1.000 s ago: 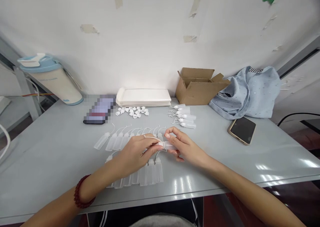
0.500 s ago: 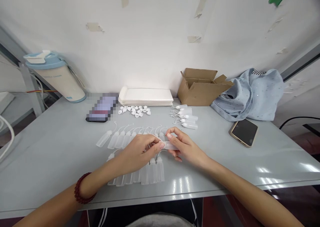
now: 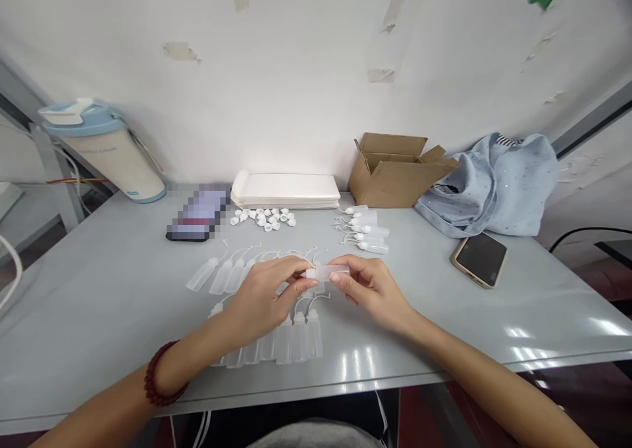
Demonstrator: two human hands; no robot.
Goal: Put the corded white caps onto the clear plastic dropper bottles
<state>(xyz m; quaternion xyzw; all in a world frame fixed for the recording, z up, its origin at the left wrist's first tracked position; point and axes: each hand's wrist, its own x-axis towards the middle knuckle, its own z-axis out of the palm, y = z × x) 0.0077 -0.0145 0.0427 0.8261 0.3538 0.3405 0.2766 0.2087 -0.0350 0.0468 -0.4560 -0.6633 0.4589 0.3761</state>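
Observation:
Both of my hands hold one small clear plastic bottle a little above the grey table. My right hand grips the bottle's body. My left hand pinches the white neck end of it. Below the hands lies a row of several clear bottles, and a second row lies behind them to the left. A heap of small white caps sits farther back. A few capped bottles lie to the right of the caps.
A stack of white trays and an open cardboard box stand by the wall. A blue cloth bag and a phone lie at the right, a dark phone and a blue-lidded jug at the left.
Both hands have lifted the bottle slightly up and away from the table; the left fingers moved from beside the neck to pinch its end.

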